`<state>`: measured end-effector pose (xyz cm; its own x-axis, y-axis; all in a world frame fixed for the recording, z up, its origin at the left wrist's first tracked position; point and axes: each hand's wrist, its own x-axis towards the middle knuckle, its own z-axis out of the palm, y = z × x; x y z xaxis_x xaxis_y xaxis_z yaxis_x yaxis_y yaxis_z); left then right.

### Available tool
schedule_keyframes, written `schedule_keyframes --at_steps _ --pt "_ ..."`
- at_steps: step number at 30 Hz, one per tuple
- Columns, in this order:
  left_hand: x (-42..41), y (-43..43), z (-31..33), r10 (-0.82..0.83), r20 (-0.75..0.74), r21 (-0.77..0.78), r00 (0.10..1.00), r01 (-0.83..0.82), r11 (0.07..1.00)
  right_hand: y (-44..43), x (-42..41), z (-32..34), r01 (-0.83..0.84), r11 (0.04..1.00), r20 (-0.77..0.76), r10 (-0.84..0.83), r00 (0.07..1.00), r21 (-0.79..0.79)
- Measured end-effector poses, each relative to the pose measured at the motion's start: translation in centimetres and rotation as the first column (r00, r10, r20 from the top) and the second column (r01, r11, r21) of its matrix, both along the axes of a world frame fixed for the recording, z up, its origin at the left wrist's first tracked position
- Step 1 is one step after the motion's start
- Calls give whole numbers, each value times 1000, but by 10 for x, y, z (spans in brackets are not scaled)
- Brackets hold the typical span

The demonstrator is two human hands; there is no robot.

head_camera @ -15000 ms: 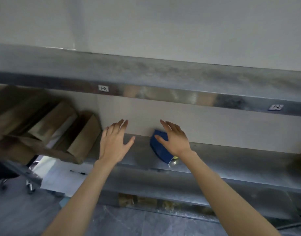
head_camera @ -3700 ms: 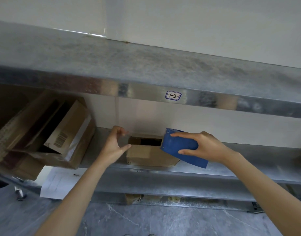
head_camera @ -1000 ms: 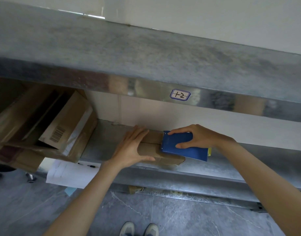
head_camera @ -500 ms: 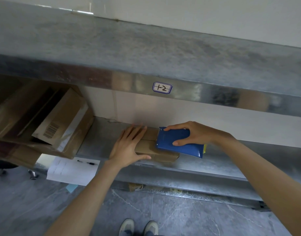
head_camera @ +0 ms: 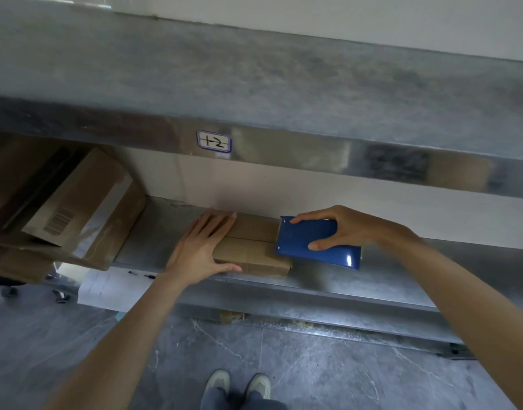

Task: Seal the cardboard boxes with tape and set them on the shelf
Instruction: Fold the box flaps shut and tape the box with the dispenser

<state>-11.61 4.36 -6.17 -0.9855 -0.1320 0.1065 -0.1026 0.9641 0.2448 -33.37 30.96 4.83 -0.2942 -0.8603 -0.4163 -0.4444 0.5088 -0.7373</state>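
Grey stone floor and the person's shoes [head_camera: 238, 386] lie nearest; above them, the steel shelf [head_camera: 372, 279] carries a small cardboard box [head_camera: 251, 247], flaps closed. Left hand [head_camera: 199, 251], fingers spread flat, pins its left end; right hand [head_camera: 347, 227] grips a blue tape dispenser [head_camera: 310, 242] at the right end. Risk: uneven pull could slide the light box or skew tape off the centre seam [head_camera: 248, 240]. Behind, label "1-2" [head_camera: 214, 140].
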Motion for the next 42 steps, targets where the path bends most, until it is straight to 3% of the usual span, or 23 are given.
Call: schedule_keyframes --at_steps 23,42 --pt "-3 6 7 30 63 11 998 -31 999 72 -36 -19 60 998 16 -60 998 20" --pt "-5 3 -1 5 26 22 1000 -6 1000 15 -18 -26 16 988 -119 2 993 151"
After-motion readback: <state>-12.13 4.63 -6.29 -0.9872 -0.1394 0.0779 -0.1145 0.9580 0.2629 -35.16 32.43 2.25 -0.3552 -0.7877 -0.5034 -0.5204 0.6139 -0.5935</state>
